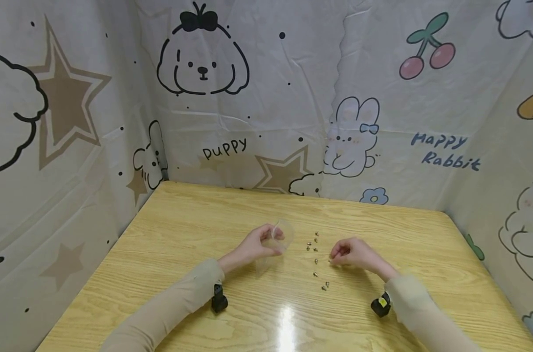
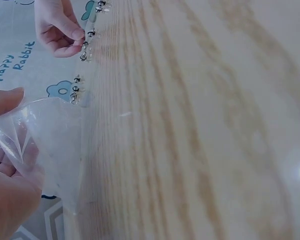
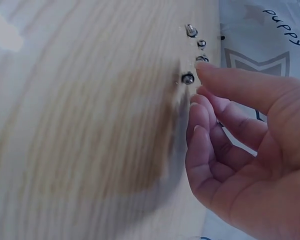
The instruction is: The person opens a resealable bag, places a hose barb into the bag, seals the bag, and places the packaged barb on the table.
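My left hand (image 1: 253,244) grips a clear plastic bag (image 2: 60,145), thumb on one side and fingers on the other. The bag's rounded mouth faces toward the small metal pieces. To its right, my right hand (image 1: 356,253) hovers low over the table with fingers curled and thumb near the fingertips. One small shiny metal piece with a dark ring (image 3: 188,78) shows right at those fingertips; whether they pinch it I cannot tell. Several similar metal pieces (image 1: 316,250) lie scattered in a loose line between the two hands.
The wooden table (image 1: 183,215) has a pale, glossy grain. A cloth printed with cartoons (image 1: 257,112) hangs behind it and along both sides. Black wrist cameras sit at the left cuff (image 1: 219,300) and the right cuff (image 1: 381,305).
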The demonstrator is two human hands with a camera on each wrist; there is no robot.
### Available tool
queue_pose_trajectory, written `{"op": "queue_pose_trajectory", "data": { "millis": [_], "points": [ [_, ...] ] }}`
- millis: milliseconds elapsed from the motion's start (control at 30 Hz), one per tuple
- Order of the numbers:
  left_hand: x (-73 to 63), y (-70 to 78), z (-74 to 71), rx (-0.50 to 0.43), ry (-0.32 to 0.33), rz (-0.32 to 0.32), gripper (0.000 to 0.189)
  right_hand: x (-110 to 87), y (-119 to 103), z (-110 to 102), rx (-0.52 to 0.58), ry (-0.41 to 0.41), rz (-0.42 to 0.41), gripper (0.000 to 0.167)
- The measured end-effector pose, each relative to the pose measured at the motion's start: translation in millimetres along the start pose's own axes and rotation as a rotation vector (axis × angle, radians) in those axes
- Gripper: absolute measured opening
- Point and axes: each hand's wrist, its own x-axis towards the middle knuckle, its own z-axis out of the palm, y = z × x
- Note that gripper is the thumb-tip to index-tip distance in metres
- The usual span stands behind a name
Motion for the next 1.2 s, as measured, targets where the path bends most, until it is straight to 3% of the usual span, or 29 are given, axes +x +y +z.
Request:
{"op": "queue_pose_trajectory", "data": {
  "millis": [633,933,1200],
  "points": [
    [0.6,0.0,1.2,-0.007,-0.004,-0.014,0.037,0.6,2,9,-0.080,0.055,-0.033,0.007],
    [-0.4,-0.2,2.3,0.018,-0.032,-0.004,0.037,0.7,-6,6,-0.091,0.093,0.017,0.009],
    [1.2,-4.3,4.6,0.031,-0.029,-0.021,0.036,7.5,-21,-4,-0.094,0.142,-0.066,0.007]
  ]
}}
